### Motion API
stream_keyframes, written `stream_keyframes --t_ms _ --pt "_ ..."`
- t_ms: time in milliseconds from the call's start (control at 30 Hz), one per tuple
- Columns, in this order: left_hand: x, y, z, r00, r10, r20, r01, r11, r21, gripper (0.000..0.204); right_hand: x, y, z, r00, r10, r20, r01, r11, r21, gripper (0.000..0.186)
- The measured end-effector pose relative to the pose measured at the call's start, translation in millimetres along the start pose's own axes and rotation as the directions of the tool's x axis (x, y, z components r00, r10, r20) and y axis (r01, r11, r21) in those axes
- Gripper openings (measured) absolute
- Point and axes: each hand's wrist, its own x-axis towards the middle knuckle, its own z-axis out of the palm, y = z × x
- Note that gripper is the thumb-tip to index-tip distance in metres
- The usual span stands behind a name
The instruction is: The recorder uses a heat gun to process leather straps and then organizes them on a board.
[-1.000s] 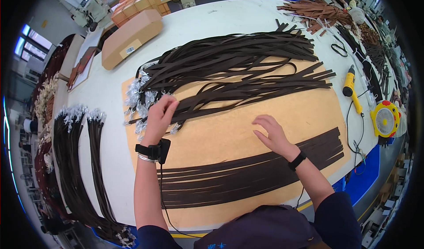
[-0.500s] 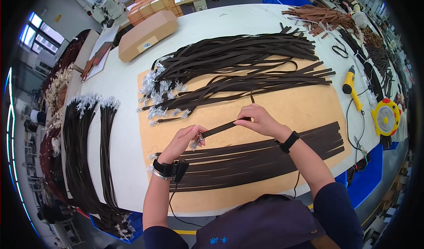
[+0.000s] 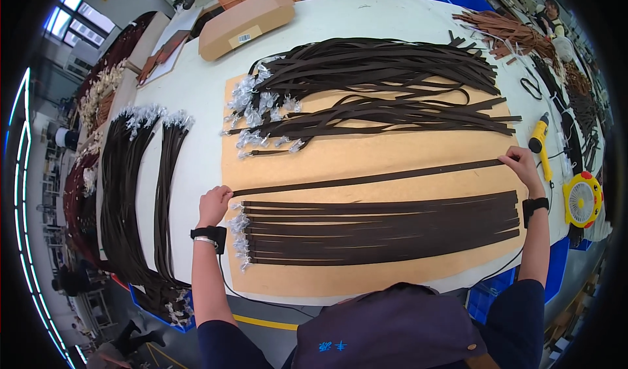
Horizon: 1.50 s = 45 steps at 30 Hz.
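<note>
A long dark strap (image 3: 366,176) is stretched taut across the tan board (image 3: 379,277). My left hand (image 3: 216,205) is closed on its left end, and my right hand (image 3: 521,166) pinches the right end. Just below lies a flat row of parallel dark straps (image 3: 379,231) with wrapped clear fittings (image 3: 239,238) at their left ends. Above, a loose heap of dark straps (image 3: 366,68) has plastic-wrapped fittings (image 3: 252,101) at the left.
Two hanging bundles of straps (image 3: 124,192) lie at the left. Behind is a cardboard carton (image 3: 245,19). At the right are a yellow tool (image 3: 539,140), a yellow fan (image 3: 582,199), brown strips (image 3: 497,29) and blue bins (image 3: 494,290). A co-worker (image 3: 551,19) is at the back right.
My hands took a strap from the heap and have since moved apart, drawing it straight across the board: the left toward the left, the right far to the right.
</note>
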Motion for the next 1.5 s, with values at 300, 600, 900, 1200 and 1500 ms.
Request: stream_keyframes --t_ms 300,600,900,1200,1500 --pt "5 23 71 0.999 -0.013 -0.034 0.018 0.986 0.167 0.024 -37 90 109 0.994 0.087 0.065 -0.063 0.947 -0.316 0.018" --pt "21 50 57 0.992 0.077 -0.1 -0.078 0.997 0.002 0.01 -35 42 131 0.979 -0.155 0.131 0.191 0.924 -0.33 0.012" --pt "130 170 67 0.956 0.185 -0.228 -0.246 0.927 -0.281 0.03 23 -70 212 0.909 -0.397 0.123 0.411 0.902 -0.129 0.008" --pt "165 174 52 0.851 0.458 -0.257 -0.45 0.888 0.095 0.019 50 -129 247 0.86 -0.505 0.075 0.504 0.863 0.039 0.012" --pt "73 250 -40 0.761 0.624 -0.176 -0.645 0.699 -0.31 0.013 69 -234 276 0.709 -0.699 0.088 0.669 0.707 0.231 0.032"
